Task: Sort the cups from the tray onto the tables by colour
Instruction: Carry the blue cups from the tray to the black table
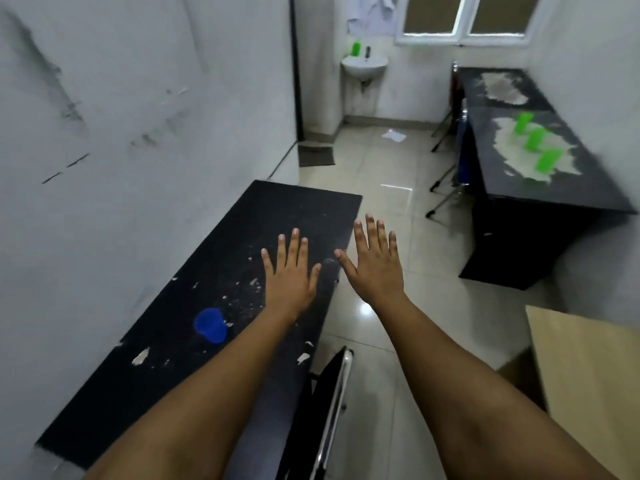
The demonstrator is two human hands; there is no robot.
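Head view looks down over two bare forearms stretched forward. The left hand [289, 271] is spread flat, palm down, fingers apart, over the right part of a long black table [207, 271] that runs along the left wall; its grip is released and it carries nothing. The right hand [375, 265] is likewise spread wide with a released grip, hovering past the table's right edge above the tiled floor [391, 216].

On that black table a single blue cup [209, 324] sits near the left forearm, close to the middle of the top; the blur makes it hard to say whether it is upright or tipped. The tabletop is worn, with pale chips and specks scattered across it.

Across the room, a second black table [519, 188] stands against the right wall. Three green cups [535, 138] stand on it in a slanted row, near each other but not touching, on a pale worn patch. A third surface, light tan [588, 375], shows at the lower right.

At the far wall a small white sink [363, 66] carries a green bottle [355, 48]. A window [464, 15] is above right. A sheet of paper [393, 135] lies on the floor. No writing or labels can be read anywhere.
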